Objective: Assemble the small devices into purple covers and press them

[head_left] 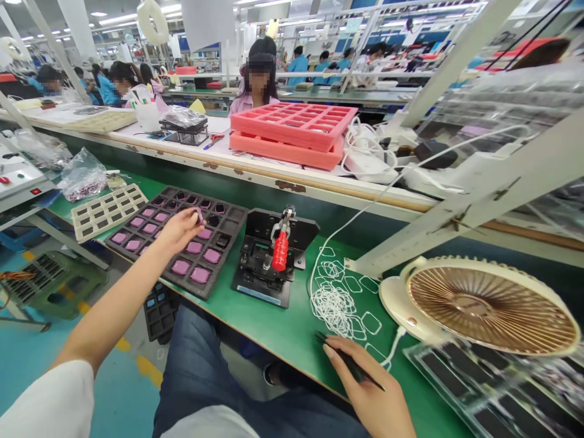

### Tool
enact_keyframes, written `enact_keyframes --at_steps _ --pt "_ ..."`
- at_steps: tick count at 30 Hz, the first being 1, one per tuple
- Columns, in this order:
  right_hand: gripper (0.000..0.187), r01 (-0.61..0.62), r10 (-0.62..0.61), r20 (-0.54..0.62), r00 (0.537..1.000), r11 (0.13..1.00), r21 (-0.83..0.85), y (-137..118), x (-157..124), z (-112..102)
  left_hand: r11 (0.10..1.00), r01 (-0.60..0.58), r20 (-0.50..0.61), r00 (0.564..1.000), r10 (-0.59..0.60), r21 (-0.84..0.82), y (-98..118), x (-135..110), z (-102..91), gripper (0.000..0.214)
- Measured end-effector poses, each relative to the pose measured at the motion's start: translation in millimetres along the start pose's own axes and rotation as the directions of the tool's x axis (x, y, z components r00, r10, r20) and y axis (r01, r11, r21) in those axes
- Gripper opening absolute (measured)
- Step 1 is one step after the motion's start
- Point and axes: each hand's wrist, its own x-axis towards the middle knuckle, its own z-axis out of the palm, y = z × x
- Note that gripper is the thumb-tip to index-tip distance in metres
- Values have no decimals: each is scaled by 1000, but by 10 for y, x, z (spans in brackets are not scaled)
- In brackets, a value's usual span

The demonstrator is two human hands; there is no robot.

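Observation:
My left hand (182,226) reaches over a dark foam tray (237,226) and pinches a small purple watch-case-like part (199,215). Several similar purple parts (181,267) and some black ones (222,241) sit in the tray's pockets. Close to the table's front edge, my right hand (371,380) is closed around black tweezers (349,360), tips pointing left. Just beyond those tips lies a tangled pile of white ring-shaped gaskets (335,307). Between my hands stands a black clamping fixture (264,261) with a red-handled toggle clamp (280,250).
A beige tray (109,210) and a plastic bag of small parts (84,176) lie at the left. On the right are a fan (474,304) and a clear tray (483,377). Red foam trays (292,131) occupy the shelf, with a person (258,79) behind. A white cable (347,225) hangs down.

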Motion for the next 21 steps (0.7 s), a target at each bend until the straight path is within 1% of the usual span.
enact_keyframes --at_steps 2,5,7,9,11,13,15,16,17,19,21 --pt "36 -37 38 -39 999 999 26 -43 -13 36 984 84 95 993 -70 -156 -67 -367 186 22" --pt "40 -146 162 -126 979 981 124 -126 -34 84 920 240 207 962 -181 -311 -238 -835 500 22" --pt "43 -229 265 -128 956 943 242 -171 -52 105 872 321 254 937 -238 -369 -359 -1062 699 21" --pt "41 -287 343 -93 935 884 369 -214 -79 125 833 385 294 913 -281 -398 -458 -1236 868 25" --pt "35 -285 368 -90 925 833 474 -285 -118 156 792 450 345 882 -321 -414 -524 -1386 998 35" --pt "24 -214 337 -134 932 809 547 -416 -154 210 755 519 404 840 -362 -402 -567 -1531 1096 42" --pt "12 -101 253 -188 949 811 576 -610 -170 288 747 567 447 800 -400 -347 -598 -1682 1175 43" --pt "8 -35 194 -218 956 818 574 -721 -167 332 760 573 455 789 -412 -306 -612 -1758 1211 42" --pt "9 34 127 -248 961 830 557 -832 -156 377 778 569 460 784 -416 -267 -626 -1834 1247 40" --pt "22 180 -29 -296 955 848 498 -1023 -122 460 810 548 471 782 -408 -208 -648 -1975 1316 37" --pt "37 293 -164 -302 939 841 455 -1140 -88 526 834 521 485 785 -385 -180 -661 -2088 1373 36"
